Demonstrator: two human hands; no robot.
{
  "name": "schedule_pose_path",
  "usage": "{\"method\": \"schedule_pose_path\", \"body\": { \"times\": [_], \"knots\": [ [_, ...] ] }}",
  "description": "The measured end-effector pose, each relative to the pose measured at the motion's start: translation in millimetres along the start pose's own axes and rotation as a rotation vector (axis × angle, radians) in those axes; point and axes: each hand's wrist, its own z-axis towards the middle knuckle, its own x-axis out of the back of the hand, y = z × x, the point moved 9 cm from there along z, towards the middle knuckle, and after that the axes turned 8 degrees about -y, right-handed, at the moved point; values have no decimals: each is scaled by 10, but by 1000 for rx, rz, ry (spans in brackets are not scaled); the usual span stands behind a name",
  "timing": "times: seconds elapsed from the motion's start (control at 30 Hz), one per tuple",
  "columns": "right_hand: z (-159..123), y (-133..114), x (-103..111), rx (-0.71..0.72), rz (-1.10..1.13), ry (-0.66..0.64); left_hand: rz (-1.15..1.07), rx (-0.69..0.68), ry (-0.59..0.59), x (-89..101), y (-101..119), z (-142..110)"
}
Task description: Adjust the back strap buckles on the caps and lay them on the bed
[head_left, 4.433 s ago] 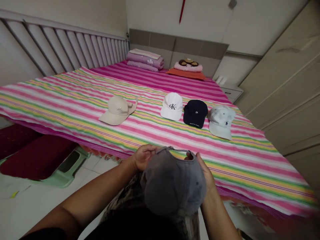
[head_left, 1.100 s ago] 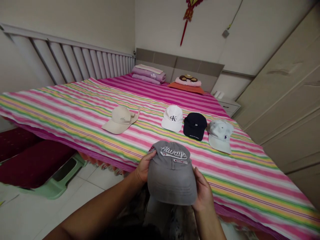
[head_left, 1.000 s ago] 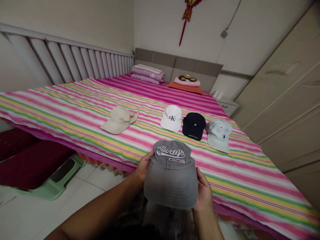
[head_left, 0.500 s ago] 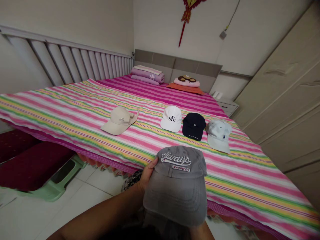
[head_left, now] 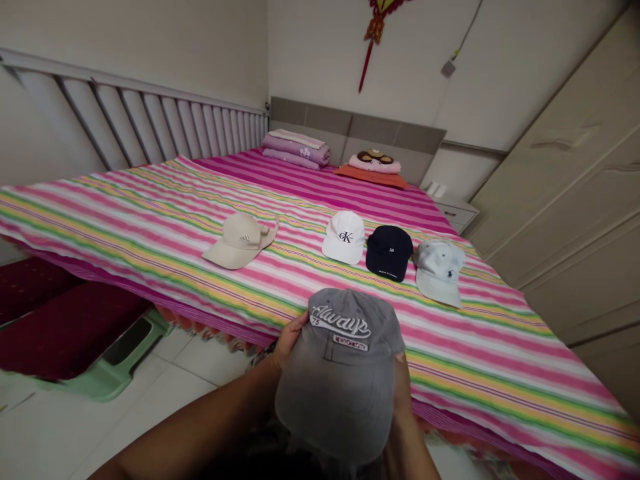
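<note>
A grey baseball cap with raised lettering on its front is held up before me at the near edge of the bed, brim towards me. My left hand grips its left side, the fingers partly behind the crown. On the cap's right side is my right hand, closed on it with most fingers hidden. Beyond it on the bedcover lie a white cap, a navy cap and a pale blue cap in a row. Further left sits a beige cap with its brim pointing left.
The bed has a striped cover. Folded purple bedding and a pink pillow are by the headboard. A green stool with a dark red cushion stands at left. Wardrobe doors line the right side.
The grey cap has shifted slightly left and turned a little. My right hand, mostly hidden behind the brim before, now shows along the cap's right side. The caps on the bed stay put.
</note>
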Motion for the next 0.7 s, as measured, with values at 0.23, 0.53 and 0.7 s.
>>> {"method": "schedule_pose_path", "body": {
  "times": [0.23, 0.53, 0.7],
  "knots": [
    [-48, 115, -132, -220, 494, -219, 7, -1, -37, 40, 129, -70],
    [-11, 244, -147, -342, 481, -134, 0, -78, -184, 149, 150, -192],
    [-30, 414, -82, -369, 475, -129, -13, -70, -122, 227, 191, -253]
  ]
}}
